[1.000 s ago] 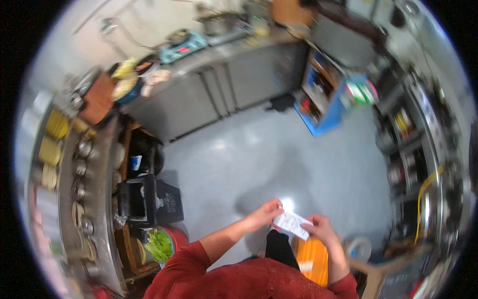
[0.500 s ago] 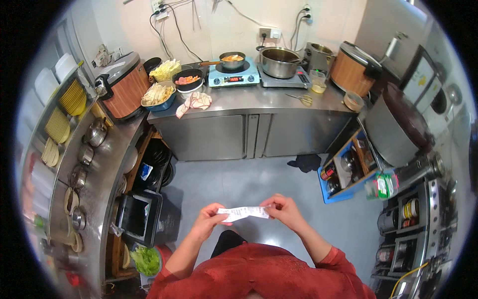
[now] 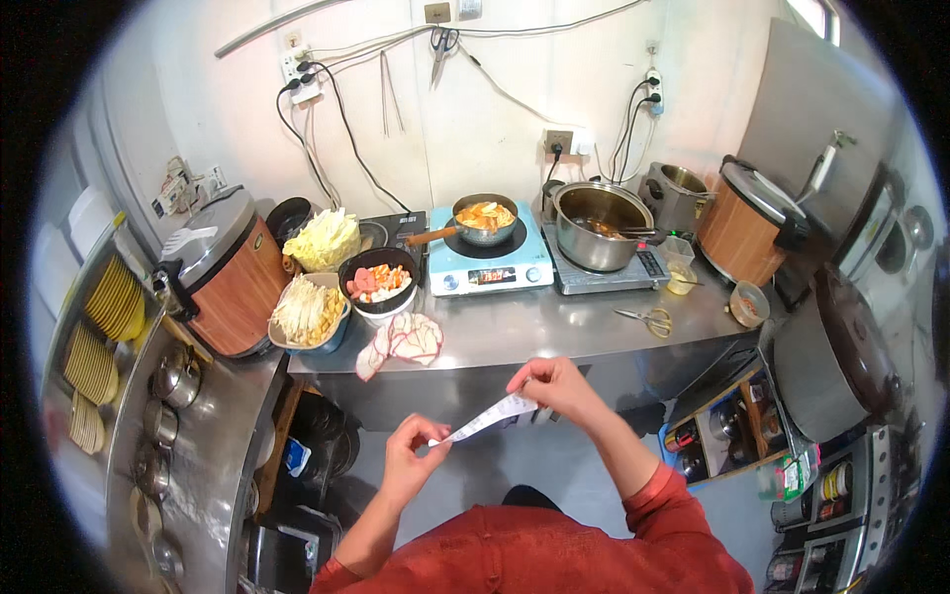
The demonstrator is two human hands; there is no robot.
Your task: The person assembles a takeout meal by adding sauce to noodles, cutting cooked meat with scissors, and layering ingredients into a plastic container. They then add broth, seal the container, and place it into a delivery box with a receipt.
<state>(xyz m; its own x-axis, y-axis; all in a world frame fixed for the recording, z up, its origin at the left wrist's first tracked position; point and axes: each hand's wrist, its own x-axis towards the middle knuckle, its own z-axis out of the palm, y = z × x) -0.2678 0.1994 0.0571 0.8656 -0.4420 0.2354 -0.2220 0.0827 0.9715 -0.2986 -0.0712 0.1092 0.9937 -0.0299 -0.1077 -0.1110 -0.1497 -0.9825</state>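
A narrow white paper slip (image 3: 487, 417), with print on it, stretches between my hands in front of the counter. My left hand (image 3: 408, 452) pinches its lower end. Higher up, the fingers of my right hand (image 3: 557, 386) grip the other end, so the slip slants up to the right. Beyond it on the steel counter, a small wooden-handled pan (image 3: 485, 220) of orange-coloured food sits on a light-blue induction cooker (image 3: 450, 277). To its right a large steel pot (image 3: 601, 238) with dark liquid stands on another cooker (image 3: 612, 280).
At the left are a bowl of pale mushrooms (image 3: 312, 315), cut cabbage (image 3: 325, 241), a black bowl of sausage pieces (image 3: 381, 282) and a cloth (image 3: 406, 340). Scissors (image 3: 653, 320) lie at the right. Wood-patterned cookers (image 3: 237, 287) flank the counter; a big grey pot (image 3: 826, 366) stands right.
My view has tipped up and I am closer to the counter. The slip has gone from nearly level to slanted, its right end raised with my right hand.
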